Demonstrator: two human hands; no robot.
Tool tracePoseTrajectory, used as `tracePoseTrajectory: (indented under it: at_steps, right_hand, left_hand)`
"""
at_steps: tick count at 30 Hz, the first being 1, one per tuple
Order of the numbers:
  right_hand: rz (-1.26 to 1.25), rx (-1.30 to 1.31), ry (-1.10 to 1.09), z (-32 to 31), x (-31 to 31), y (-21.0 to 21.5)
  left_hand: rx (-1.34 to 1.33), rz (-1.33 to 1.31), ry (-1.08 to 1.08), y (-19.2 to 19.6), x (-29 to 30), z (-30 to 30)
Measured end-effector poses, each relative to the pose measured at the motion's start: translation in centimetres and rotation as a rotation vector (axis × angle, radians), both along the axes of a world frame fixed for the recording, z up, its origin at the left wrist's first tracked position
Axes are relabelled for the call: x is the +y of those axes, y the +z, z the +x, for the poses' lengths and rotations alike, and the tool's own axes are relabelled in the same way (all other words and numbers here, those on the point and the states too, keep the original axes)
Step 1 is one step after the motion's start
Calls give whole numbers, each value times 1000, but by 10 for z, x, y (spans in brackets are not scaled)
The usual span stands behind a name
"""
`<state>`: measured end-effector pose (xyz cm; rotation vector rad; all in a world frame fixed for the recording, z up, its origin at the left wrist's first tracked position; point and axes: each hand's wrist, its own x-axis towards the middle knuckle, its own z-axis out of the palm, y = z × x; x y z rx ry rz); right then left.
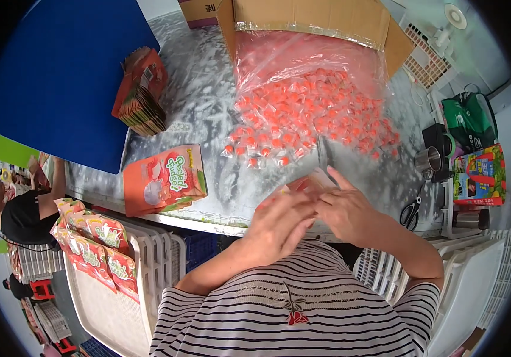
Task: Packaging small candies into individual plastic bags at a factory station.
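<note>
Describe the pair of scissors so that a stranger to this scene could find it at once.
Start at the cardboard box spilling small orange sweets over the metal table. Go to the table's right edge, below the steel cup. The scissors lie there: black handles, the only tool.

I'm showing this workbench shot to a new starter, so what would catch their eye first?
Most striking is the heap of small orange-red sachets spilling from a clear bag in the cardboard box at the table's far middle. Just below, the left hand and right hand meet around a pale pouch.

Orange-red sweets, blue board, black-and-white striped shirt.
</note>
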<state>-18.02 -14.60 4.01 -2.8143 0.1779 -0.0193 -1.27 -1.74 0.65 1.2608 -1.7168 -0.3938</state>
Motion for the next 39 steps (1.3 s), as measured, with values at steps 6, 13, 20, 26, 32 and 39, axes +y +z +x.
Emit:
tracePoseTrajectory:
  at_steps: [6,13,20,26,32,39]
  right_hand:
    - [48,-111,54,-2,6,10]
    - [-62,-132,35,-7,12,19]
    - [-6,82,-49,0,13,35]
    - [-90,148,70,9,5,48]
    - [155,78,6,19,-13,37]
    - [679,733,167,42,-38,26]
  left_hand:
    - [211,255,-83,-2,-17,49]
    - [478,471,-372,-29,-21,34]
    - [391,312,-267,-29,-18,4]
    - [335,311,-195,-35,-21,0]
    - [327,304,-176,-32,-24,-1]
    - [349,388,-201,-34,-19,-4]
